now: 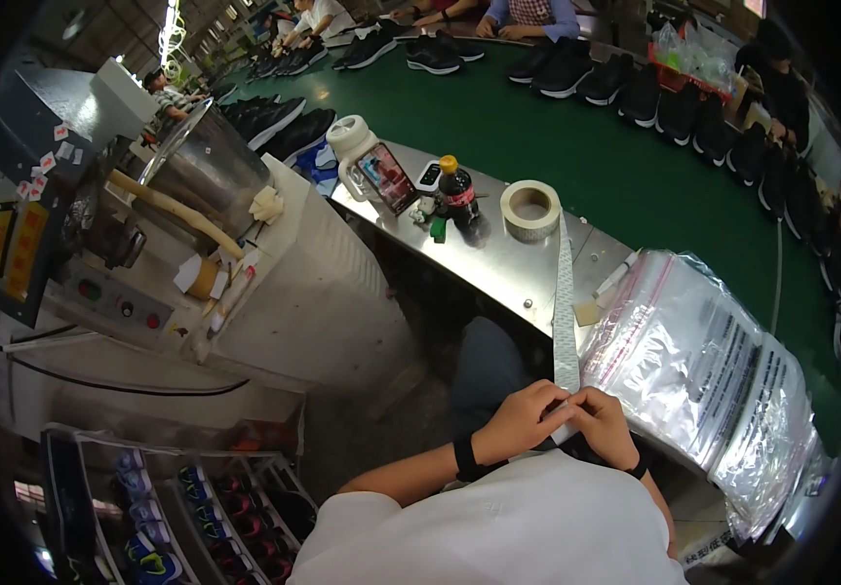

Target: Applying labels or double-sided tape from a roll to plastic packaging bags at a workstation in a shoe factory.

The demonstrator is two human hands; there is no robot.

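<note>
A long pale sticker strip (565, 302) runs from its roll (529, 212) on the metal table down to my hands. My left hand (526, 421) is closed on the strip's near end, with thumb and fingers pinched. My right hand (604, 425) is closed there too, its fingertips meeting the left ones. A small white piece of the strip shows just below the fingers. Right beside my right hand lies a thick stack of clear plastic bags (684, 356) with dark print and a pinkish band near one edge.
The metal table (498, 271) also bears a cola bottle (457, 190), a propped phone (387, 177) and a white jug (350, 138). Black shoes (563, 70) line the green conveyor (420, 112). A machine (303, 263) stands left, a shoe rack (172, 507) lower left. Other people work beyond.
</note>
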